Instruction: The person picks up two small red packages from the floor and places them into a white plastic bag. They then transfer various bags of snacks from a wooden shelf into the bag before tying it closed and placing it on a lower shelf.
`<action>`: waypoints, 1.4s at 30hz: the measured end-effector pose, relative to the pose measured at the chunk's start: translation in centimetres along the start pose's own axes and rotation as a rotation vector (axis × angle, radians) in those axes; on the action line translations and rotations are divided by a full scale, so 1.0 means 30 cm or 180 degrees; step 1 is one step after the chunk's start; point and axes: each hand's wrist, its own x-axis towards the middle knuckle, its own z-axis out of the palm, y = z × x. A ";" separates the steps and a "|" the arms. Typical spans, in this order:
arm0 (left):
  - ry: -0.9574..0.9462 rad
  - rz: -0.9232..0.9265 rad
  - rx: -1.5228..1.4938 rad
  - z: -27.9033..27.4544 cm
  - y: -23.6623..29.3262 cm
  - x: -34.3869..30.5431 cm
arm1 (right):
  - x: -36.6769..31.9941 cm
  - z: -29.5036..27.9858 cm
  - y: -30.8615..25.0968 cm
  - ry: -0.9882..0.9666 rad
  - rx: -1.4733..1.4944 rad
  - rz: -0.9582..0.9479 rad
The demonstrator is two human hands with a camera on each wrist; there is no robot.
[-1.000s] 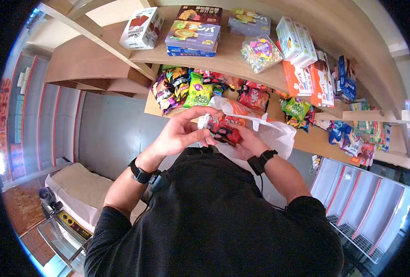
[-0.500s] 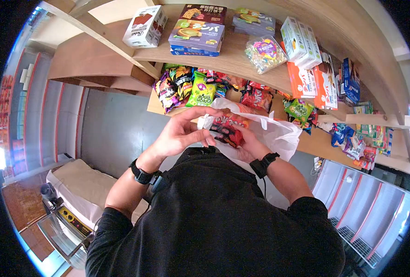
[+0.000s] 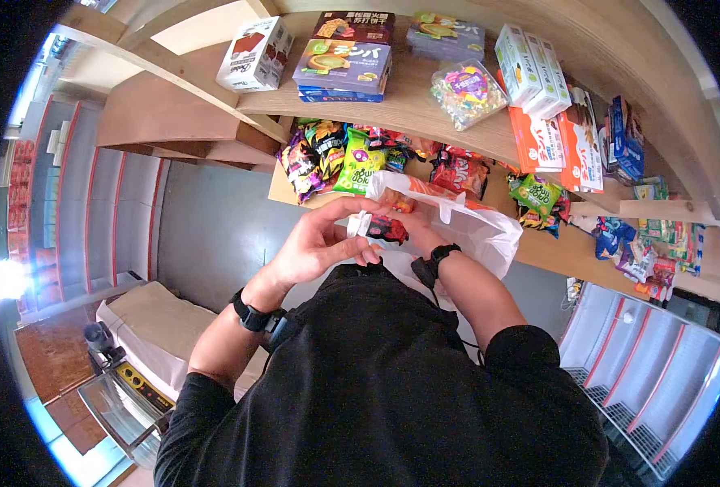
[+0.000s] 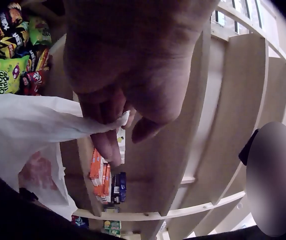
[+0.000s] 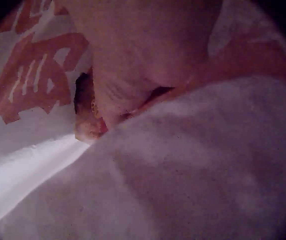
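My left hand [image 3: 321,241] pinches a gathered white corner of a plastic carrier bag [image 3: 490,237] between thumb and fingers. In the left wrist view the bag's twisted edge [image 4: 98,125] runs out of those fingers. My right hand [image 3: 416,230] reaches down inside the bag's mouth, gripping a red and black snack bag [image 3: 386,230] that shows only in part. Close up in the right wrist view, the plastic bag's white wall [image 5: 198,160] with red print surrounds the hand, whose fingertips are hidden.
Behind the carrier bag, a lower shelf [image 3: 283,187] holds snack bags, including a green onion rings bag [image 3: 361,162]. On the shelf above stand purple biscuit boxes [image 3: 342,63], a clear candy tub [image 3: 467,93] and orange boxes [image 3: 538,142]. White racks [image 3: 636,357] stand at right.
My right hand has gone deeper into the carrier bag with the red and black snack bag, which now shows less. The left hand keeps its pinch on the bag's corner.
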 end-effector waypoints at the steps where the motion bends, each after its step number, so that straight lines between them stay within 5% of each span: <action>1: -0.0012 -0.0022 0.0002 -0.001 -0.001 -0.002 | -0.025 -0.001 -0.034 0.0100 -0.0197 -0.0107; 6: -0.0087 -0.0063 -0.0037 0.000 0.003 -0.005 | -0.045 0.036 -0.071 0.0220 -0.0407 -0.0993; 10: -0.0100 -0.0022 0.0025 -0.004 -0.008 0.002 | -0.005 0.042 -0.048 -0.0405 -0.0947 -0.0795; 20: -0.0076 0.0037 0.0048 -0.018 -0.007 0.009 | -0.091 -0.024 0.010 -0.0629 -0.0782 -0.0935; 24: -0.0111 0.0048 -0.0022 -0.018 -0.010 0.031 | -0.302 -0.172 -0.205 -0.1041 -0.0902 -0.0791; 29: 0.0090 -0.0139 0.0313 -0.043 -0.063 0.072 | -0.449 -0.340 -0.307 -0.0958 -0.1320 -0.1636; 33: 0.0222 -0.0479 0.0576 -0.086 -0.140 0.078 | -0.577 -0.507 -0.439 -0.0818 -0.0846 -0.0635; 39: 0.0391 -0.0750 0.0965 -0.129 -0.255 0.008 | -0.645 -0.747 -0.327 -0.0181 0.1951 -0.0311; 42: 0.0507 -0.1036 0.1158 -0.145 -0.251 -0.048 | -0.699 -0.789 -0.300 0.0844 0.2443 -0.0270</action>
